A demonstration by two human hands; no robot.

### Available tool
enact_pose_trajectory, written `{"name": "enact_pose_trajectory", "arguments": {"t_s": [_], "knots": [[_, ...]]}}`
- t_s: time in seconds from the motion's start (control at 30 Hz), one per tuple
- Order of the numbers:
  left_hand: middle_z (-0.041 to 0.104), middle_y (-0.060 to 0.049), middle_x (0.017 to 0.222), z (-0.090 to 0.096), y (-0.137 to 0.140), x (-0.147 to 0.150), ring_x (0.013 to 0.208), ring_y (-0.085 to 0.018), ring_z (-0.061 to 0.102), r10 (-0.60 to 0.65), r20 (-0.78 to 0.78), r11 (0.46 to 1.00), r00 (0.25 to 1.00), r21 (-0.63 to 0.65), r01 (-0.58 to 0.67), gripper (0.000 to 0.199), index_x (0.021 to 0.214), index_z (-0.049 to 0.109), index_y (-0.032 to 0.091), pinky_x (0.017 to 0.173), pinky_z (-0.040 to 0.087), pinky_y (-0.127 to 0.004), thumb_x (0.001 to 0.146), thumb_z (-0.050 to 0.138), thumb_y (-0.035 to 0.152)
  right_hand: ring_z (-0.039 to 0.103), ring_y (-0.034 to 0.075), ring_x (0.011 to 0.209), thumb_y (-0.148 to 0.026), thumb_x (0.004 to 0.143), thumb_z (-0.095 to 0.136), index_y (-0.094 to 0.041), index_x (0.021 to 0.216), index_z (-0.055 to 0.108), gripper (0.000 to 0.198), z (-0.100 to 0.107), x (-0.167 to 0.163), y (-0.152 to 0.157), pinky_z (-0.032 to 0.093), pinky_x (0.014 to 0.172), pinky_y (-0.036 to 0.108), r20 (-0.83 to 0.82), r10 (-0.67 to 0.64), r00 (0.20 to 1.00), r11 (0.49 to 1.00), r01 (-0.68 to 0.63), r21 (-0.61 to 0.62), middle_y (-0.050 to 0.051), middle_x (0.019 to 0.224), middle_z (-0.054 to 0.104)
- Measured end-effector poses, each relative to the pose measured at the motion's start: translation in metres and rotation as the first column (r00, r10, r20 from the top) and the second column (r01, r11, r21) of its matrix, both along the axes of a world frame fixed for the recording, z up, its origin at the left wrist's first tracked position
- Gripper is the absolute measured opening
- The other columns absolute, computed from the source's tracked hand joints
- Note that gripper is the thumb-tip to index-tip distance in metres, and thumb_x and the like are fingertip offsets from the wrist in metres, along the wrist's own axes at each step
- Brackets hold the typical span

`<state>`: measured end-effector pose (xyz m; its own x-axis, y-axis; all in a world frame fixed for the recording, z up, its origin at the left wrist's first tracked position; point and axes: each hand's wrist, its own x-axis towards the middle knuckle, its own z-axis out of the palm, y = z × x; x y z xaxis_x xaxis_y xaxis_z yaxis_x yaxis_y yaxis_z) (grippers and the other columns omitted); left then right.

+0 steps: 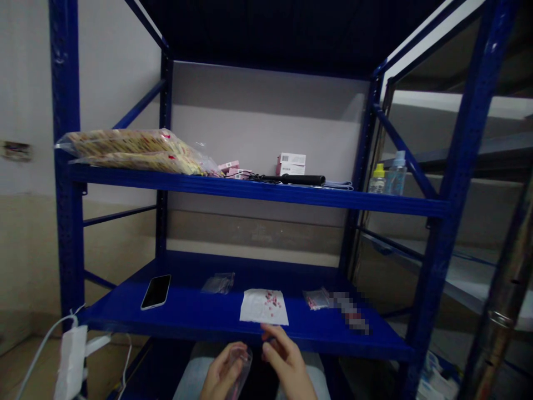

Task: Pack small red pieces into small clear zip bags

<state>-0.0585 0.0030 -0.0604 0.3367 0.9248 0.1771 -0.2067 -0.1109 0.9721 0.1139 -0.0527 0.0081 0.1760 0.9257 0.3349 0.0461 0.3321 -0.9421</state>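
My left hand (225,371) is closed around a small clear plastic bag (245,366), low in front of the blue shelf's front edge. To its right is my right hand (287,361), with fingers bent and a gap between thumb and forefinger. I make out nothing between them. Just beyond my right hand, a white paper sheet (253,308) lies on the lower blue shelf (187,316). Small red and pink pieces (272,301) are scattered over its right half. Flat clear bags (219,283) lie to the left, and a clear bag with pinkish contents (317,299) to the right.
A phone (156,291) lies at the shelf's left. The upper shelf (250,190) carries large plastic-wrapped packs (133,149), white boxes (291,164), a black rod-like handle (303,179) and two bottles (395,175). A white power strip with cables (73,361) hangs by the left post.
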Motion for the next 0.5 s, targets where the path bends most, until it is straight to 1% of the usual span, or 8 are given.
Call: {"name": "enact_pose_trajectory", "arguments": {"t_s": [0.07,0.13,0.2,0.23,0.3,0.4,0.43,0.5], "knots": [[0.072,-0.011,0.105,0.017,0.011,0.001,0.103,-0.029,0.065,0.043,-0.013,0.998,0.999,0.045,-0.042,0.060,0.109,0.069,0.018,0.092,0.049,-0.034,0.079,0.063,0.070,0.063,0.017,0.074,-0.042,0.077,0.075,-0.022,0.117,0.069,0.045,-0.012,0.007,0.006,0.053,0.072,0.031,-0.348,-0.124,0.929,0.992,0.115,-0.047,0.003,0.090,0.068],[0.071,-0.010,0.104,0.048,0.019,0.009,0.103,-0.027,0.065,0.053,-0.075,0.979,0.996,0.202,-0.037,0.051,0.110,0.068,0.018,0.092,0.049,-0.034,0.085,0.062,0.061,0.067,0.018,0.078,-0.043,0.074,0.078,-0.021,0.111,0.068,0.044,-0.024,0.014,0.012,0.055,0.074,0.031,-0.565,-0.209,0.798,0.977,0.190,-0.092,0.003,0.088,0.070],[0.070,-0.009,0.109,0.086,0.024,0.023,0.105,-0.026,0.063,0.043,-0.255,0.891,0.966,0.448,0.079,0.042,0.112,0.067,0.019,0.095,0.046,-0.035,0.085,0.064,0.050,0.070,0.021,0.086,-0.046,0.072,0.076,-0.021,0.103,0.067,0.041,-0.034,0.020,0.018,0.057,0.077,0.032,-0.670,-0.228,0.706,0.971,0.218,-0.100,0.005,0.093,0.072],[0.069,-0.008,0.111,0.106,0.024,0.033,0.105,-0.026,0.061,0.071,-0.374,0.808,0.925,0.565,0.166,0.038,0.113,0.067,0.021,0.095,0.045,-0.036,0.083,0.066,0.045,0.070,0.022,0.091,-0.048,0.072,0.073,-0.021,0.101,0.067,0.041,-0.038,0.023,0.021,0.058,0.079,0.034,-0.703,-0.219,0.677,0.972,0.214,-0.097,0.006,0.097,0.073],[0.068,-0.006,0.105,0.138,0.022,0.054,0.102,-0.026,0.059,0.186,-0.581,0.566,0.793,0.723,0.397,0.030,0.106,0.068,0.023,0.095,0.043,-0.039,0.080,0.068,0.038,0.070,0.023,0.097,-0.053,0.074,0.066,-0.022,0.100,0.065,0.041,-0.048,0.027,0.028,0.058,0.083,0.038,-0.754,-0.188,0.630,0.979,0.182,-0.093,0.007,0.103,0.073],[0.067,-0.008,0.092,0.159,0.016,0.083,0.096,-0.029,0.058,0.403,-0.680,0.225,0.612,0.722,0.654,0.025,0.093,0.068,0.019,0.097,0.040,-0.046,0.076,0.069,0.037,0.072,0.023,0.088,-0.052,0.070,0.066,-0.024,0.089,0.063,0.034,-0.063,0.031,0.038,0.059,0.080,0.040,-0.801,-0.201,0.564,0.973,0.206,-0.099,0.004,0.092,0.074],[0.066,-0.009,0.089,0.160,0.015,0.091,0.094,-0.029,0.058,0.450,-0.681,0.152,0.578,0.696,0.702,0.024,0.089,0.068,0.017,0.098,0.038,-0.049,0.075,0.070,0.037,0.072,0.022,0.082,-0.051,0.068,0.067,-0.024,0.084,0.061,0.031,-0.068,0.032,0.040,0.060,0.077,0.040,-0.806,-0.214,0.551,0.967,0.235,-0.097,0.002,0.085,0.073],[0.065,-0.010,0.086,0.154,0.013,0.101,0.092,-0.030,0.057,0.501,-0.680,0.070,0.536,0.649,0.758,0.025,0.087,0.068,0.016,0.100,0.036,-0.053,0.073,0.072,0.037,0.071,0.020,0.070,-0.049,0.067,0.068,-0.025,0.076,0.057,0.028,-0.076,0.032,0.044,0.059,0.070,0.037,-0.774,-0.220,0.593,0.961,0.267,-0.069,0.000,0.074,0.070]]}}
